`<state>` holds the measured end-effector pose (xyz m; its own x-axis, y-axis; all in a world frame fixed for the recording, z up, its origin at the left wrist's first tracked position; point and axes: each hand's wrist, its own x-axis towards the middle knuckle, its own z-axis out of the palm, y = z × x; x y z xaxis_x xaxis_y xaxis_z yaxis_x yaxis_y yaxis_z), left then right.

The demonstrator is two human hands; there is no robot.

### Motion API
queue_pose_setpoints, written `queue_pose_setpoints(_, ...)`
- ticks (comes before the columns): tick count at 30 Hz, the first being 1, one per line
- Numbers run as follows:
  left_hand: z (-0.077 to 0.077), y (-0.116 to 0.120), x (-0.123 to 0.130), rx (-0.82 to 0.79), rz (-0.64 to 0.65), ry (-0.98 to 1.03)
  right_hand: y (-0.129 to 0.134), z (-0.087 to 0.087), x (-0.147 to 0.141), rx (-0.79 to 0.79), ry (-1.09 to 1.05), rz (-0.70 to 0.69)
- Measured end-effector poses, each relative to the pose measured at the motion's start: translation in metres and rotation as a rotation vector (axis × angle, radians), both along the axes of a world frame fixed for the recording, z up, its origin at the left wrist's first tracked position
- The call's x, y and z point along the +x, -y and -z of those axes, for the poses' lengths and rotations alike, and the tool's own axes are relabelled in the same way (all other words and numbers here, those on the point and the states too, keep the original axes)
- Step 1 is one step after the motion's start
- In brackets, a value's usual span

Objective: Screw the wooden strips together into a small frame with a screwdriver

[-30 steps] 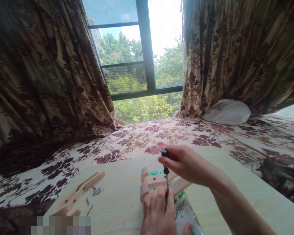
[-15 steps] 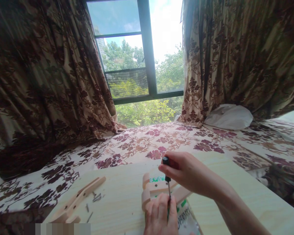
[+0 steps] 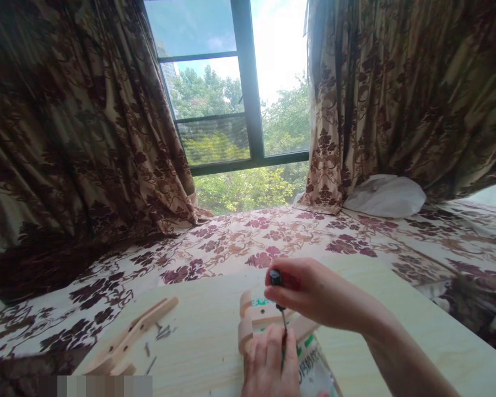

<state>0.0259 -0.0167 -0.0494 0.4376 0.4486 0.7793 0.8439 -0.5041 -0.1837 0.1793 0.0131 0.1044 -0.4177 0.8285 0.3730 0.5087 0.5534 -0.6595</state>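
Observation:
My right hand [image 3: 310, 292] is closed round the black handle of a screwdriver [image 3: 275, 278], its shaft slanting down to my left hand. My left hand [image 3: 269, 361] presses on light wooden pieces [image 3: 246, 330], its fingers close round the screwdriver's tip; what the fingertips pinch there is hidden. One wooden piece has dark holes. Under them lies a plastic package [image 3: 316, 366] with green and black print.
On the pale wooden board [image 3: 198, 314], more wooden pieces [image 3: 143, 326] lie at the left beside several screws [image 3: 163, 332]. Behind are a floral cloth [image 3: 240, 237], a white bag [image 3: 386, 196], curtains and a window.
My right hand has shifted slightly left, and the screwdriver's handle leans further left. My left hand stays in about the same place.

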Motion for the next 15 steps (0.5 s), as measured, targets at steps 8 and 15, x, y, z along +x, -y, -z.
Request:
queue_pose_setpoints(8,0.0049,-0.0028,-0.0047,-0.009,0.002,-0.044,-0.0028,0.0013,0.004,0.001,0.003,0.047)
queue_pose_setpoints(15,-0.0014,-0.0001,0.0014,0.022,-0.017,-0.038,0.0026,-0.0025,0.0068,0.009,0.047,-0.007)
